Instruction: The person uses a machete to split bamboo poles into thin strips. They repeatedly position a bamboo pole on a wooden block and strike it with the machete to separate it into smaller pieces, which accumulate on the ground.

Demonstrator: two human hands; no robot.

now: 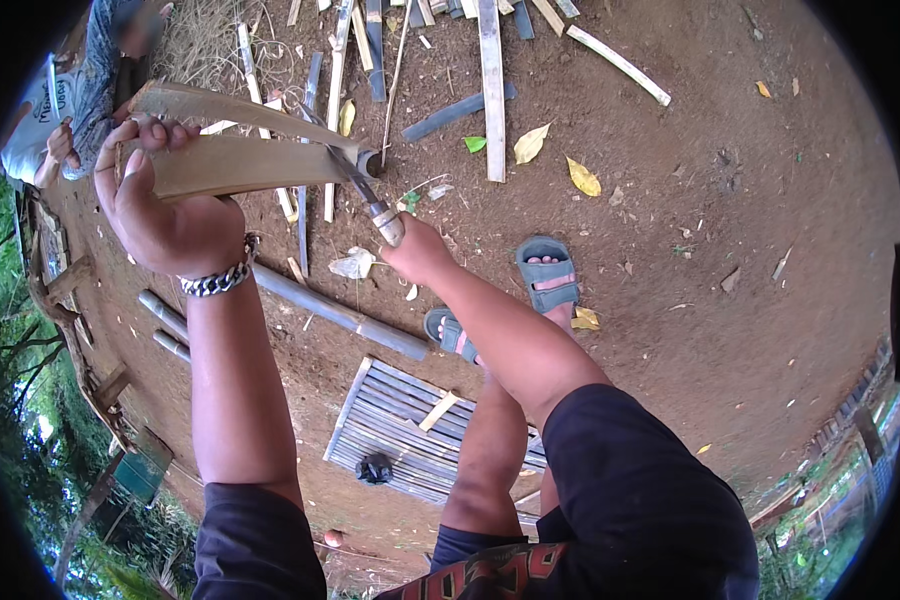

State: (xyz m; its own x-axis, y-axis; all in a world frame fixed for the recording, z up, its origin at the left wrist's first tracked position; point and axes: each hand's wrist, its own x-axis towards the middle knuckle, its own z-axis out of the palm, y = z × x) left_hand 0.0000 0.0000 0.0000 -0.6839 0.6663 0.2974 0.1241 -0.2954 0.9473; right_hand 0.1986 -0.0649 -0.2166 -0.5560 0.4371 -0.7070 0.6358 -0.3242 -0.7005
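Head view: split bamboo piece (255, 165) between left hand (160, 220) and knife (367, 193)

Holds the bamboo piece raised over the dirt ground (690, 260), toward the upper left. Curls the left fingers around its left end. Extends the bamboo piece rightward from that hand as two strips, spread apart near the fingers and close together at the right end. Closes the right hand (420, 252) around the knife's handle, just below and to the right of that end. Sets the blade across the bamboo piece there, touching; cannot tell how deep. Wears a chain bracelet (220, 278) on the left wrist and grey sandals (550, 275) on the feet. Looks down past the bamboo piece onto loose strips (493, 90), a yellow leaf (583, 178) to their right and a grey pole (340, 315) below. Takes in a slatted panel (400, 390) by the legs, a black bundle (374, 469) on it, and another person (75, 100) at upper left.
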